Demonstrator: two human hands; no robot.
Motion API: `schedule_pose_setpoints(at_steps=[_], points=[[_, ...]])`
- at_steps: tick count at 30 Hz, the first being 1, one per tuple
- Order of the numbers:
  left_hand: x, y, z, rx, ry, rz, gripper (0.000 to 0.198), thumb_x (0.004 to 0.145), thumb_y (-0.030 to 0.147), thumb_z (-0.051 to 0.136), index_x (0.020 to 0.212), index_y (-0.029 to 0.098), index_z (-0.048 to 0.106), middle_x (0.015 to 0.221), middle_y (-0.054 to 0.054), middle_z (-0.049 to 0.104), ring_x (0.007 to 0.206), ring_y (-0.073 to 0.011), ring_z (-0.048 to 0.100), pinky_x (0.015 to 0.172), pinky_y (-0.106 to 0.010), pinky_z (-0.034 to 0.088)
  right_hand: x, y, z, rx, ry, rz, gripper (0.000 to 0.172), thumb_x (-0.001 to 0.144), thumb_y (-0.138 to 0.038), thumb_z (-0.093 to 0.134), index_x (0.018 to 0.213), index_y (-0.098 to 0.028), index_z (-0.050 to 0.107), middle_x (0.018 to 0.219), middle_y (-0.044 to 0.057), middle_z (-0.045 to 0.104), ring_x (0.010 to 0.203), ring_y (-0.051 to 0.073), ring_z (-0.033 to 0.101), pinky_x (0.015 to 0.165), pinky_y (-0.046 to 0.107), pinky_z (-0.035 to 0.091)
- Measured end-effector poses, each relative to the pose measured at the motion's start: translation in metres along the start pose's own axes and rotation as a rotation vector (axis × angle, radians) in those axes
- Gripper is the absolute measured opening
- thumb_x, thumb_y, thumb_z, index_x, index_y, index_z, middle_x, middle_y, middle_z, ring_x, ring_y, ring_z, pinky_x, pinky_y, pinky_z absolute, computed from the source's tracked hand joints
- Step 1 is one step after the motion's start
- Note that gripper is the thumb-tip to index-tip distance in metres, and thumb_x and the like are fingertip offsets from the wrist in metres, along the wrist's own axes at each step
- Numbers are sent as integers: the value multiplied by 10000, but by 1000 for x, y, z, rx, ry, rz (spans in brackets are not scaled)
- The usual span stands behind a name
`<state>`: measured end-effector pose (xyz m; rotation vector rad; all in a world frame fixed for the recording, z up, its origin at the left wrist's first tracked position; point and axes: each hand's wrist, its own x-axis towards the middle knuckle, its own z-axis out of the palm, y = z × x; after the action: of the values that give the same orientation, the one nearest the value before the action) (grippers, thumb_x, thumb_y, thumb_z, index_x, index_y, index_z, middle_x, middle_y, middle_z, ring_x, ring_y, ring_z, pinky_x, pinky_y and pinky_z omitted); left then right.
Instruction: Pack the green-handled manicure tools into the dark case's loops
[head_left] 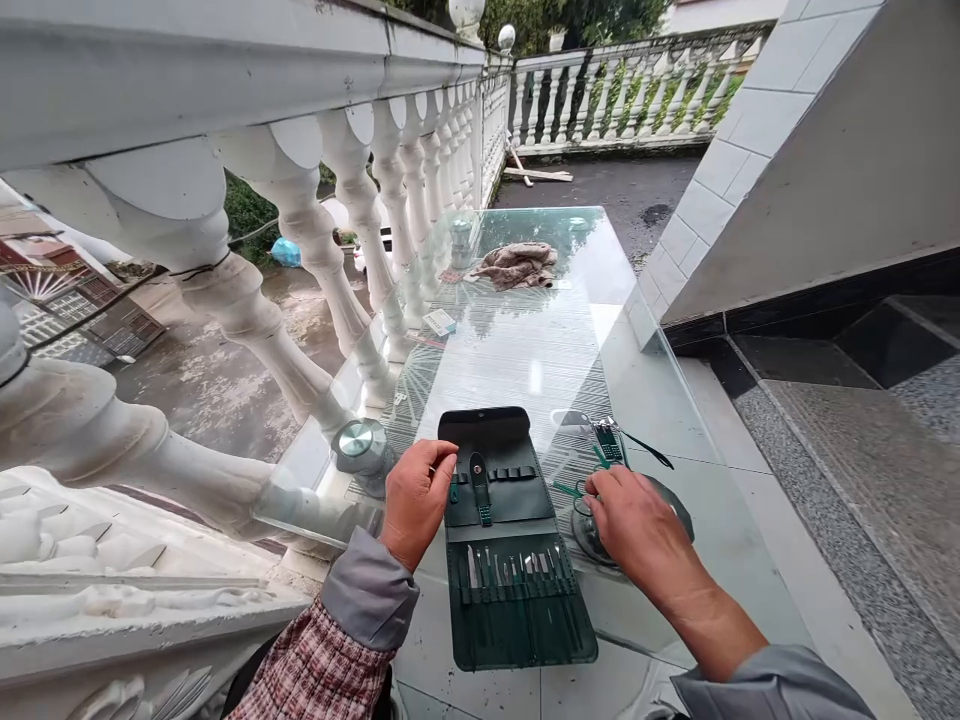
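Note:
A dark green manicure case [495, 535] lies unfolded on the glass table, its lower panel holding a row of slim metal tools [517, 570]. At the case's upper left edge is my left hand [416, 505], thumb and fingers pinched together; what is between them, if anything, is hidden. A snap strap [478, 480] crosses the middle panel beside several elastic loops. To the right of the case, my right hand [637, 520] is closed at the green scissors [571, 489], its fingertips on them. Just beyond it lies a green nail clipper [609, 440] with a dark strap.
The glass table top [525, 350] rests on round metal-capped supports [361, 442]. Farther back are a small box [440, 322] and a crumpled brown cloth [517, 265]. A white balustrade [300, 290] runs along the left; stone steps [847, 420] are on the right.

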<state>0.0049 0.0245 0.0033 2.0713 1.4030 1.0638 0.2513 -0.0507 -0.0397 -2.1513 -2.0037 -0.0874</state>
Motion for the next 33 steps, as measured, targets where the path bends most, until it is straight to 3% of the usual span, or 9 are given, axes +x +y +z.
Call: schedule_pose_setpoints(at_steps=[10, 14, 18, 22, 26, 33], points=[[2, -5, -20, -105, 9, -71, 155, 881, 241, 495, 893, 199, 643, 853, -12, 654, 787, -132, 607, 698, -223, 482, -19, -2, 0, -57, 34, -86, 215, 871, -252, 473, 659, -217, 473, 696, 29, 493, 684, 196, 467, 550, 302, 306], [-3, -3, -21, -89, 11, -31, 147, 885, 235, 498, 901, 201, 639, 843, -10, 645, 778, -129, 600, 711, -227, 477, -33, 0, -3, -22, 152, -195, 240, 883, -258, 453, 649, -213, 470, 719, 52, 502, 684, 202, 442, 619, 338, 362], [-5, -1, -17, -63, -6, -6, 142, 884, 234, 500, 886, 202, 638, 834, -12, 647, 782, -135, 599, 723, -237, 476, -44, 1, -6, 57, 180, -226, 247, 902, -258, 439, 668, -201, 494, 766, 75, 538, 743, 209, 486, 678, 355, 405], [-4, -1, -12, -50, -29, 11, 145, 881, 233, 497, 881, 203, 639, 834, -13, 648, 785, -140, 602, 714, -240, 476, -57, 0, -5, 145, 231, -222, 192, 912, -308, 448, 873, -164, 569, 947, 117, 601, 922, 238, 542, 796, 391, 447], [-2, -1, -8, -41, -32, 23, 136, 875, 235, 504, 874, 202, 636, 828, -11, 647, 773, -136, 600, 697, -239, 477, -75, -1, 1, 182, 241, -332, 430, 912, -391, 451, 1266, -150, 488, 1229, 139, 569, 1162, 254, 496, 915, 402, 440], [-2, 0, -9, -42, -45, 18, 144, 876, 235, 499, 876, 203, 640, 833, -12, 647, 779, -135, 601, 694, -234, 477, -97, 8, 2, 74, 280, -578, 541, 825, -495, 562, 1247, -157, 563, 1217, 110, 619, 1144, 244, 530, 882, 338, 463]])
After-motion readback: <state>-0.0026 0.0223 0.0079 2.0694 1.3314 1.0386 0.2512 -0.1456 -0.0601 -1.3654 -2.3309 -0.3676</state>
